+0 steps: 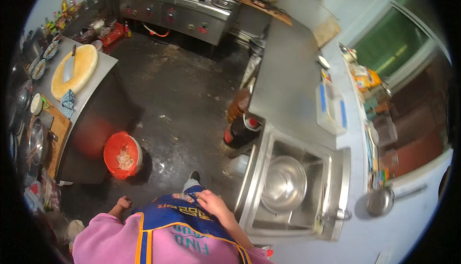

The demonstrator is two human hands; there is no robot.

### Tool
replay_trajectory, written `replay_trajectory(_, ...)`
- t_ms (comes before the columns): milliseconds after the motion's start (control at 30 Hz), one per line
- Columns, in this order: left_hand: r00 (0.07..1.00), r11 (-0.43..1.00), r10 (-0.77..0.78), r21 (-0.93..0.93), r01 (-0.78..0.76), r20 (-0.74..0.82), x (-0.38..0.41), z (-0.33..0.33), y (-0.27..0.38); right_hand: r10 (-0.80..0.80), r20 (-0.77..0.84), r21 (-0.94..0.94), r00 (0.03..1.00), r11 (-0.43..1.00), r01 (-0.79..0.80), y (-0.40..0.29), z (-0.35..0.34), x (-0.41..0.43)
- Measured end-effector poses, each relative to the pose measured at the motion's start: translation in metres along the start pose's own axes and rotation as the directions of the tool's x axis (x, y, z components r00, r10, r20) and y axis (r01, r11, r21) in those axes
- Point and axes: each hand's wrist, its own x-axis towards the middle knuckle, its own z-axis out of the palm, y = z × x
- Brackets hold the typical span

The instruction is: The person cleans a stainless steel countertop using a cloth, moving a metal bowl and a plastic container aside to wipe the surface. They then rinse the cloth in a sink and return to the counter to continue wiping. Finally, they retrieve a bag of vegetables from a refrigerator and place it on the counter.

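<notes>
My left hand (125,202) hangs at my left side with its fingers curled, and nothing shows in it. Against the front of my blue apron (169,210) with orange trim rests my right hand (209,200); whether its fingers grip the cloth is hard to see. Ahead of my left hand, a red bucket (134,148) on the floor has pale scraps in its bottom. To the right of my right hand is a stainless steel sink (317,224), and a large metal bowl (284,184) sits in it.
On the left counter lie a round cutting board (86,58) with a cleaver (68,69), a blue cloth (67,103) and a wooden board (61,127). A gas stove (180,15) stands at the back. Right, a steel counter (284,66) bears a plastic bin (333,114). The dark floor (162,91) looks wet.
</notes>
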Motion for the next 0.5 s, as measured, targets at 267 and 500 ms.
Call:
replay_trajectory(267,0.916,0.952,0.179,-0.173,-0.254,-0.360,0.040,-0.091,0.169,-0.174,0.157,-0.218,0.972,0.954,0.206,0.024,-0.139,0.209)
replay_trajectory(500,0.988,0.965,0.024,-0.254,-0.063,-0.154,0.123,-0.119,0.242,-0.176,0.270,-0.275,0.947,0.928,0.251,0.069,-0.163,0.353)
